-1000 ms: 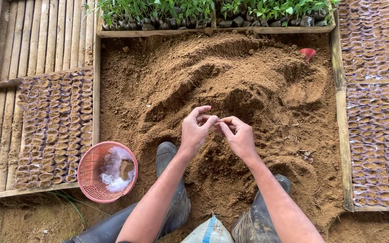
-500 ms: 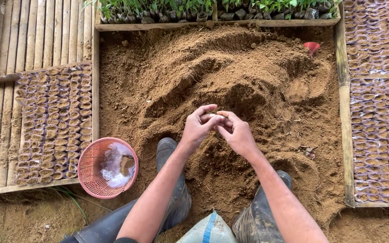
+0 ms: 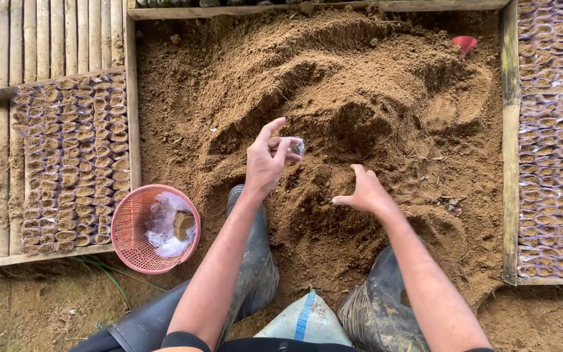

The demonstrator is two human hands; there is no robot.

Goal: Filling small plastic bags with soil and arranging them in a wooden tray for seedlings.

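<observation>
My left hand [image 3: 267, 158] is raised over a big heap of brown soil [image 3: 333, 124] and pinches a small clear plastic bag [image 3: 293, 146] between thumb and fingers. My right hand [image 3: 364, 191] hovers lower and to the right, just above the soil, fingers spread and holding nothing. The two hands are apart. Both my rubber boots [image 3: 255, 261] stand at the near edge of the heap.
A pink mesh basket [image 3: 131, 228] with clear plastic bags sits left of my boot. Rows of soil-filled small bags [image 3: 73, 163] lie on bamboo slats at left and more rows of bags [image 3: 555, 150] at right. A wooden frame [image 3: 509, 143] borders the soil. A red funnel-like item [image 3: 464, 44] lies far right.
My hands were joined together over the soil; now they have separated. The left keeps the small bag and the right has moved down to the right.
</observation>
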